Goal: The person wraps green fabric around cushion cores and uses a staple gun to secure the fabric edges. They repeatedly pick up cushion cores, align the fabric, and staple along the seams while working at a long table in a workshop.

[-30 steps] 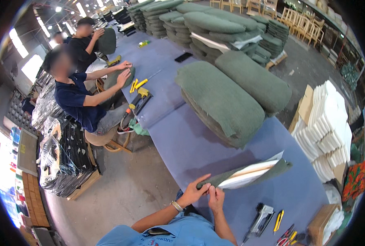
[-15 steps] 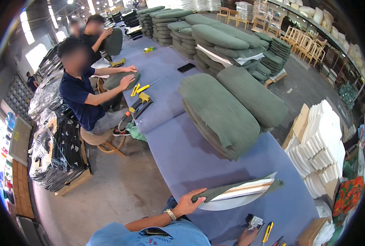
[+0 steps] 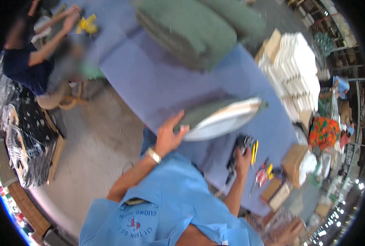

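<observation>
A seat cushion [image 3: 198, 112] in green fabric, showing its white inner layers and a brown strip, stands tilted on edge on the blue-covered table. My left hand [image 3: 169, 135] grips its left end, with the thumb on the near side. To the right, my right hand [image 3: 243, 160] is closed around a dark staple gun [image 3: 233, 158], blurred by motion and partly hidden by the fingers. Just beside that hand lies a yellow cutter knife [image 3: 254, 152].
Stacked green cushions [image 3: 190, 35] occupy the table's far part. Red-handled pliers [image 3: 262, 175] and a cardboard box [image 3: 294, 164] lie at right. White foam pads [image 3: 293, 69] are piled beyond the right edge. A co-worker [image 3: 30, 67] sits at far left, near a yellow tool [image 3: 87, 25].
The view has swung down and to the right. My right hand, mostly out of sight before, now shows around the staple gun. My left hand keeps its hold on the cushion.
</observation>
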